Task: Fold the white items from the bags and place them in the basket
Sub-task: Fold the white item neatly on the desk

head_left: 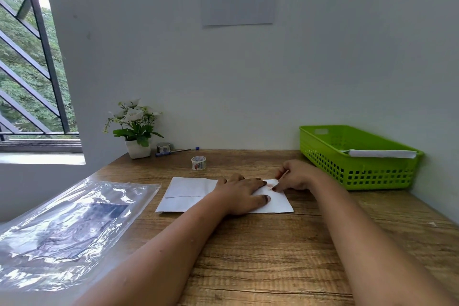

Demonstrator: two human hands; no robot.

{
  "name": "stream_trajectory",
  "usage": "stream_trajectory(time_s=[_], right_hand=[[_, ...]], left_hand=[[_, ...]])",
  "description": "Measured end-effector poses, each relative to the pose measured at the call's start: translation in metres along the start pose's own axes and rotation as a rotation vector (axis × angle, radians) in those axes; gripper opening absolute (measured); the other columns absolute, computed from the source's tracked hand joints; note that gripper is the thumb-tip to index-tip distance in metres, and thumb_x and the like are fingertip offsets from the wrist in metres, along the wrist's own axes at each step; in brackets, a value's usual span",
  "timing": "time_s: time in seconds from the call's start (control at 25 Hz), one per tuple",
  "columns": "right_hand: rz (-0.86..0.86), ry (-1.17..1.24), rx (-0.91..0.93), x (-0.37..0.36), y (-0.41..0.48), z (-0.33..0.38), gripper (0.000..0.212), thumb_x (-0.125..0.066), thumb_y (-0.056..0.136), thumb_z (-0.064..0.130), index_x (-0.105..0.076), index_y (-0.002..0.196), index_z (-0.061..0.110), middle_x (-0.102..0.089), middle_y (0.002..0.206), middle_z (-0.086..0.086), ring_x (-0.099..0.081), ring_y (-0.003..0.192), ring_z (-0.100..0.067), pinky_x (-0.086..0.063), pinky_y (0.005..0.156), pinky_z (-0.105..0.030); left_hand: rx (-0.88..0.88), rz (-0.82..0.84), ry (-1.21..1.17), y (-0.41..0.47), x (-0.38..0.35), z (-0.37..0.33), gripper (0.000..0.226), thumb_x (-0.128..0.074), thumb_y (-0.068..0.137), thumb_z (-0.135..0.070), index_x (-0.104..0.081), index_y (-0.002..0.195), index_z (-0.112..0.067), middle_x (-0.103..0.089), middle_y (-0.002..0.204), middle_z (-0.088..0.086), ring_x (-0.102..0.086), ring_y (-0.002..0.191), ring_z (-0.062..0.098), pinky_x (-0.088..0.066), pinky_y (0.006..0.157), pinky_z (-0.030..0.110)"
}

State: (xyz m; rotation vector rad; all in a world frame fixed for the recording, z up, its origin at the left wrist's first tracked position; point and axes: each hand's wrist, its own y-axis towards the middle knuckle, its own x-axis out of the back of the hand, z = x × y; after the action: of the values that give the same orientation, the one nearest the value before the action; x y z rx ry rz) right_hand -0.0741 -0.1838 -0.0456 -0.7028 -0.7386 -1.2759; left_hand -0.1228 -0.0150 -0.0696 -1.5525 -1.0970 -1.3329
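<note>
Head view, looking forward and down at a wooden desk set against a pale wall. A white sheet, the item being folded, lies flat at the middle of the desk, with a fold line visible across its left part. The left hand is laid palm down on the sheet's right half, fingers spread and nothing gripped. The right hand rests at the sheet's far right corner, fingers loosely curled; a fingertip is pressed on the paper, and whether the edge is pinched cannot be told. A green basket stands at the right, well apart from the sheet, with a folded white item already lying in it. At the left, a clear plastic bag lies flat on the desk.

Risks, as judged: the sheet could slide on the smooth wood if the left hand's pressure is eased while the corner is worked, giving a crooked crease. A corner lifted unevenly could leave the edges misaligned.

Hard to make out: the sheet's middle is covered by the left hand, and a reddish mark beside the fingertips cannot be identified. The bag's contents are obscured by glare. A tape roll, a pen and a potted plant sit near the wall.
</note>
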Motion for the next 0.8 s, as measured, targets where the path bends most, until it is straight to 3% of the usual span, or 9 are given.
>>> stream_trajectory(time_s=[0.16,0.32,0.4,0.6,0.68,0.8], right_hand=[[0.069,0.015,-0.017,0.004,-0.001,-0.003,0.024,-0.080,0.072,0.013,-0.061,0.087,0.018,-0.061,0.098,-0.004,-0.057,0.100,-0.019,-0.047,0.090,-0.031],[-0.018,0.083,-0.054,-0.005,0.001,-0.002,0.026,-0.079,0.074,0.030,-0.056,0.073,0.017,-0.055,0.074,0.000,-0.050,0.073,-0.014,-0.035,0.059,-0.025],[-0.073,0.013,-0.066,-0.012,0.003,0.000,0.035,-0.081,0.069,0.038,-0.055,0.074,0.015,-0.058,0.080,-0.003,-0.050,0.073,-0.015,-0.033,0.055,-0.025],[-0.003,-0.047,-0.123,-0.007,0.007,0.005,0.051,-0.080,0.073,0.033,-0.062,0.114,0.009,-0.060,0.117,-0.008,-0.055,0.104,-0.021,-0.042,0.081,-0.027],[0.031,-0.032,-0.126,-0.002,0.008,0.003,0.045,-0.080,0.073,0.027,-0.063,0.111,0.010,-0.058,0.108,-0.007,-0.051,0.099,-0.020,-0.038,0.080,-0.026],[0.039,0.010,-0.119,0.001,0.007,0.000,0.027,-0.079,0.073,0.014,-0.060,0.091,0.014,-0.056,0.099,-0.006,-0.050,0.095,-0.020,-0.037,0.080,-0.026]], left_hand=[[-0.004,-0.004,-0.009,-0.001,-0.001,-0.001,0.058,-0.029,0.095,-0.056,-0.019,0.148,-0.036,-0.026,0.155,-0.004,-0.014,0.143,0.020,-0.010,0.112,0.052],[-0.013,-0.002,-0.004,0.000,-0.002,0.002,0.058,-0.028,0.095,-0.057,-0.019,0.148,-0.036,-0.023,0.156,-0.007,-0.014,0.143,0.020,-0.008,0.113,0.052],[-0.012,0.001,0.004,0.002,-0.003,0.003,0.059,-0.028,0.094,-0.058,-0.018,0.148,-0.036,-0.022,0.156,-0.008,-0.014,0.143,0.020,-0.009,0.113,0.053],[0.009,0.030,-0.014,0.004,-0.003,0.003,0.060,-0.028,0.094,-0.059,-0.016,0.148,-0.038,-0.018,0.158,-0.009,-0.010,0.144,0.020,-0.006,0.114,0.052],[0.009,0.030,-0.010,0.005,-0.003,0.003,0.060,-0.027,0.094,-0.059,-0.015,0.149,-0.038,-0.016,0.158,-0.010,-0.009,0.145,0.020,-0.005,0.114,0.052],[0.011,0.029,0.002,0.005,-0.004,0.004,0.060,-0.026,0.094,-0.061,-0.014,0.148,-0.039,-0.015,0.158,-0.010,-0.009,0.145,0.020,-0.004,0.114,0.052]])
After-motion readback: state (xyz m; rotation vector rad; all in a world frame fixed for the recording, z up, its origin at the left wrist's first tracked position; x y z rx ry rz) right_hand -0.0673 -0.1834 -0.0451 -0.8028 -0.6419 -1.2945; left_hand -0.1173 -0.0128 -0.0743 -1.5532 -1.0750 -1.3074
